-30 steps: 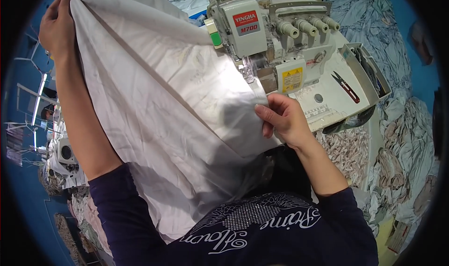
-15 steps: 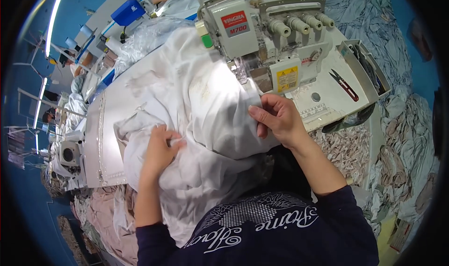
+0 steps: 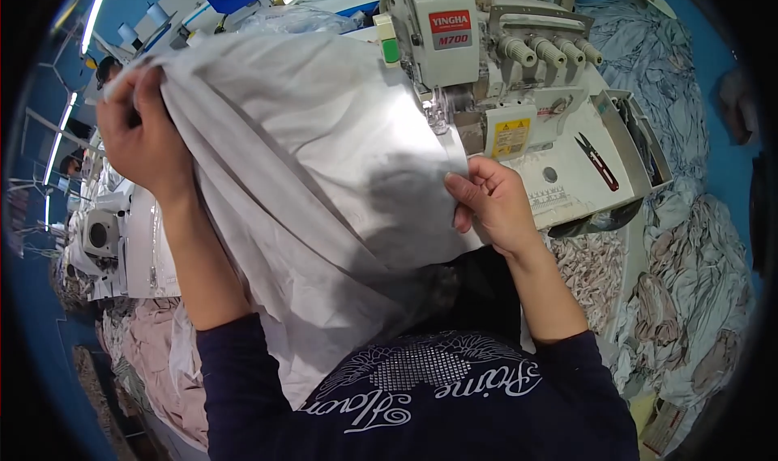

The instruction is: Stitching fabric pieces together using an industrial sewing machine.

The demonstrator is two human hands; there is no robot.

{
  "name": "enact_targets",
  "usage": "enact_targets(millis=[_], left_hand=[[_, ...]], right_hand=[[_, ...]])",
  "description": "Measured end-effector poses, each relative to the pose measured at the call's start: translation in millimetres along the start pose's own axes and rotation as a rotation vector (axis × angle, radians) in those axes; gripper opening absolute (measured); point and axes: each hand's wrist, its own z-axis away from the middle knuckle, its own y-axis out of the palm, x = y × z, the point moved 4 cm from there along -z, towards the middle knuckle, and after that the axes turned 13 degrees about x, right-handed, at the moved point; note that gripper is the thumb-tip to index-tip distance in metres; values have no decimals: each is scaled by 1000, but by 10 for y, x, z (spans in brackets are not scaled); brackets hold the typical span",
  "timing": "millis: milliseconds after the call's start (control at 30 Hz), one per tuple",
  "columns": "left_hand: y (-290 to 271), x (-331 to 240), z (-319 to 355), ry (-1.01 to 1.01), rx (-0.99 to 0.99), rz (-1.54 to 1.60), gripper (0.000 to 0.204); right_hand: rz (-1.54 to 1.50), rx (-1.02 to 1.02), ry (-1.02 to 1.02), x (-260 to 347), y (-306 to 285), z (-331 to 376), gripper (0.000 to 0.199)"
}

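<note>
Head camera view shows the left hand (image 3: 146, 137) raised at the upper left, where half a second ago it sits low on bunched fabric; the white cloth (image 3: 308, 113), crumpled then, now stretches in long folds from that hand to the sewing machine (image 3: 454, 48), its right edge beside the needle area; the left thumb and fingers close on the cloth's lifted edge; the right hand (image 3: 498, 206) remains just below the needle area, thumb and fingertips pinching the cloth's right edge; red-handled snips (image 3: 596, 163) lie on the machine's bed, well apart from the cloth.
</note>
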Motion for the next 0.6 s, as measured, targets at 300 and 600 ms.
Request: enact_targets(millis=[300, 600], left_hand=[[-2, 121, -665, 81, -28, -48, 39], [129, 34, -1211, 157, -116, -166, 42]], right_hand=[[-25, 8, -27, -5, 3, -8, 16], [3, -2, -22, -4, 4, -8, 17]])
